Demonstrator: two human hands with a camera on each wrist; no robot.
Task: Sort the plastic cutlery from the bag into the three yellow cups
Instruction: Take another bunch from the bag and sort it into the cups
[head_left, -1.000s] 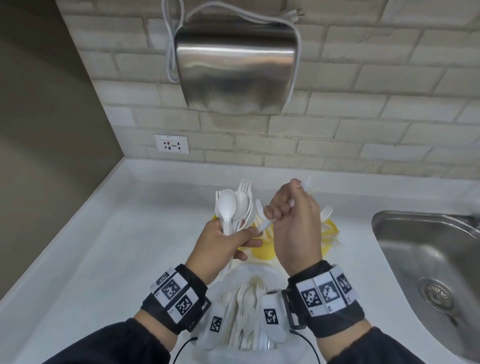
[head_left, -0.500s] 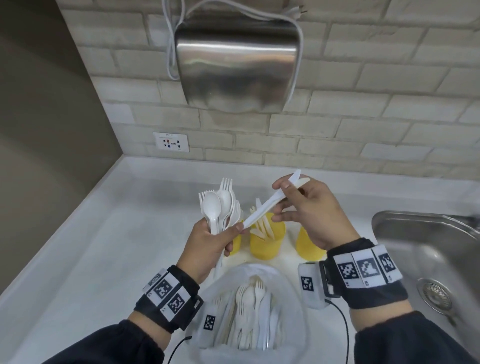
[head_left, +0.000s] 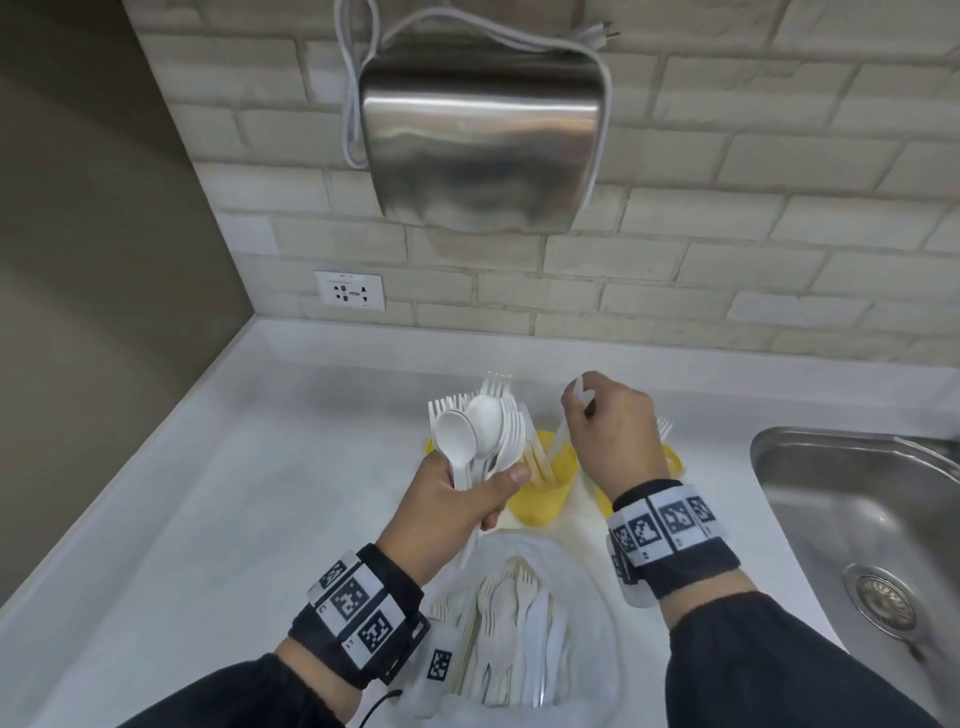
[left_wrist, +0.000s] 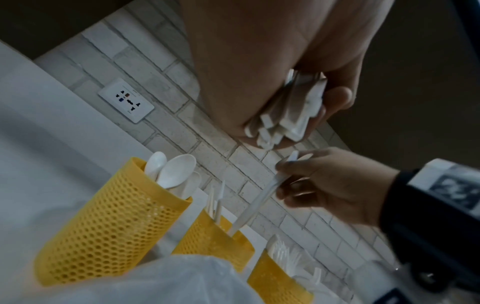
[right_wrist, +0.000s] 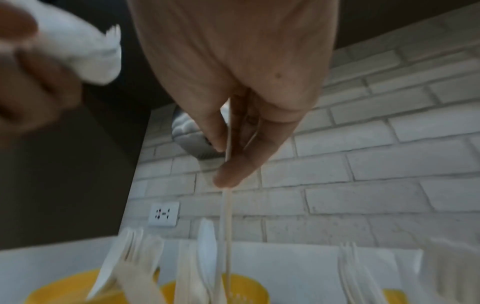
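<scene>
Right hand (head_left: 615, 431) pinches a plastic knife (left_wrist: 249, 207), tip inside the middle yellow cup (head_left: 543, 493); left hand (head_left: 452, 512), at its 9 o'clock, grips a cutlery bundle (head_left: 480, 431).

The cups (left_wrist: 109, 216) are yellow, with a honeycomb pattern of small holes. The cutlery (head_left: 480, 436) in my left hand is white. My wristbands (head_left: 358, 608) are black and carry black-and-white square codes. The worktop (head_left: 208, 493) is white, the wall (head_left: 727, 249) has pale grey bricks, and the sink (head_left: 857, 499) is silver.
</scene>
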